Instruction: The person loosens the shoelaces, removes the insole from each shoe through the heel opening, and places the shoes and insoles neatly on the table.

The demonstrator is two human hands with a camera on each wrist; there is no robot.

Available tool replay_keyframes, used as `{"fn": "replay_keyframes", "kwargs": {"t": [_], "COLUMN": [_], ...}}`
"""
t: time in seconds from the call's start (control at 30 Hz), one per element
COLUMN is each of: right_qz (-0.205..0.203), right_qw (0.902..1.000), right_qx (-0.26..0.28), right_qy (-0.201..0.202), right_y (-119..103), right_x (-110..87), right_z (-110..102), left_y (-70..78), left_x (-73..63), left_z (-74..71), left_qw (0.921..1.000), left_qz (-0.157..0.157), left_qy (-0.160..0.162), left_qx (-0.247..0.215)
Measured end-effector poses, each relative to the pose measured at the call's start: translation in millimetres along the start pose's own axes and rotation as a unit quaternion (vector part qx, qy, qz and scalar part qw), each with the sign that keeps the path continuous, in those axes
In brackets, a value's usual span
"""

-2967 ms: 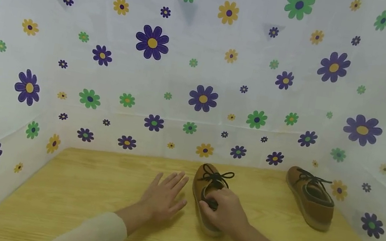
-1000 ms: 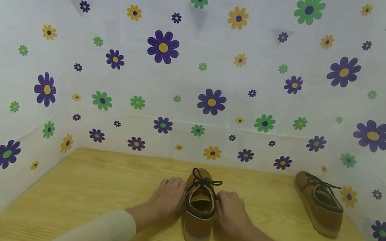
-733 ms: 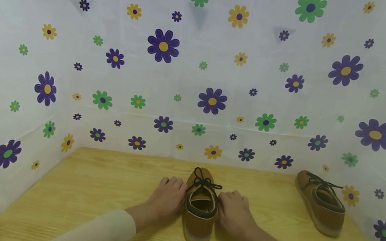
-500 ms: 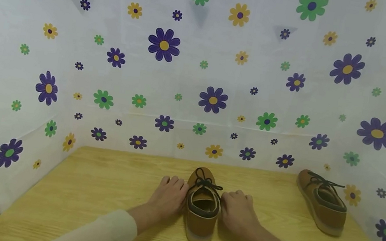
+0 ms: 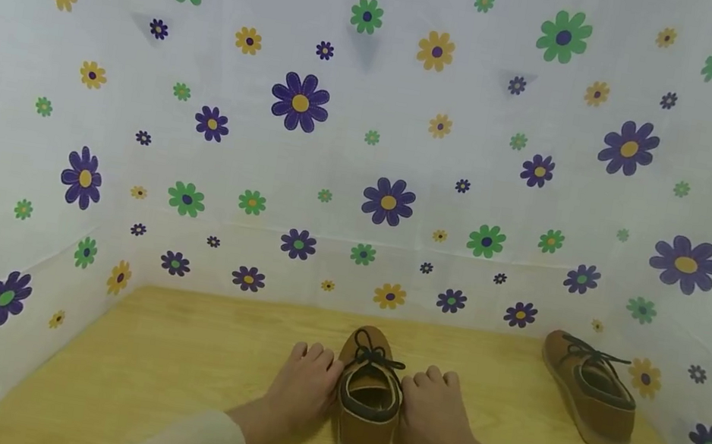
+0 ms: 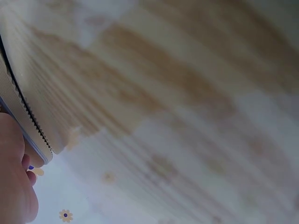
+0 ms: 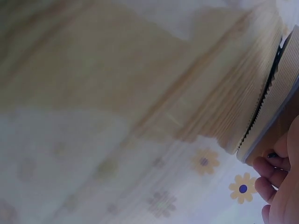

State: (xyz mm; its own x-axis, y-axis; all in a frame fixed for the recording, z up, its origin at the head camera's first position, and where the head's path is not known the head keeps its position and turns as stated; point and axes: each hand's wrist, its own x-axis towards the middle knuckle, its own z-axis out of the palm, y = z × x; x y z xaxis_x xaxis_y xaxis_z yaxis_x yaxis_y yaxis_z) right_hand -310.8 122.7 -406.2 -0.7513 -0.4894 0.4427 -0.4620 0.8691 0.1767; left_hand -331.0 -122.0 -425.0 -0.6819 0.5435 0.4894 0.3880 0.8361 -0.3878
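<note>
In the head view a brown shoe (image 5: 363, 438) with a dark collar and black laces stands on the table, toe away from me. Its shoelace (image 5: 371, 355) is tied in a bow. My left hand (image 5: 306, 387) is at its left side, fingers curled in by the lace, the fingertips hidden. My right hand (image 5: 436, 412) mirrors it on the right. In the right wrist view a black lace end (image 7: 272, 155) shows between that hand's curled fingers, close to the pale ridged sole (image 7: 267, 114). The left wrist view shows the left hand (image 6: 14, 172) beside the other edge of the sole.
A matching brown shoe (image 5: 597, 411), laced, stands at the right near the side wall. A light wood table (image 5: 182, 365) runs back to a white cloth (image 5: 339, 150) printed with flowers, which encloses the back and both sides.
Three seconds ago my right hand was at the shoe's opening and my left was spread beside it. Both have since curled in at its sides, and the shoe has turned straighter. The view has tilted up slightly.
</note>
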Motion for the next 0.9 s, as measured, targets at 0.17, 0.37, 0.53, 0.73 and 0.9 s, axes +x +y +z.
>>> {"fn": "replay_keyframes", "kwargs": {"t": [0.17,0.37,0.53,0.73,0.9], "right_qz": [-0.012,-0.003,0.003,0.015,0.020], "right_qw": [0.9986,0.9993,0.9991,0.9986,0.9985], "right_qx": [-0.023,-0.037,-0.031,-0.015,-0.013], "right_qy": [0.047,0.000,-0.029,-0.048,-0.049], "right_y": [-2.4,-3.8,-8.6,-11.4,-9.7], "right_x": [-6.4,-8.5,-10.5,-8.0,-6.6], "right_z": [7.8,8.0,7.6,2.8,-0.2], "left_y": [1.6,1.3,3.6,1.1,-0.7], "left_x": [-6.6,-6.4,-12.4,-12.1,-8.8], "left_z": [3.0,3.5,0.5,1.6,-1.6], "left_qw": [0.9994,0.9980,0.9990,0.9990,0.9983], "left_qz": [0.006,0.031,0.023,0.013,0.012], "left_qy": [0.035,0.037,0.001,-0.038,-0.056], "left_qx": [-0.006,0.041,0.037,0.019,0.004]}}
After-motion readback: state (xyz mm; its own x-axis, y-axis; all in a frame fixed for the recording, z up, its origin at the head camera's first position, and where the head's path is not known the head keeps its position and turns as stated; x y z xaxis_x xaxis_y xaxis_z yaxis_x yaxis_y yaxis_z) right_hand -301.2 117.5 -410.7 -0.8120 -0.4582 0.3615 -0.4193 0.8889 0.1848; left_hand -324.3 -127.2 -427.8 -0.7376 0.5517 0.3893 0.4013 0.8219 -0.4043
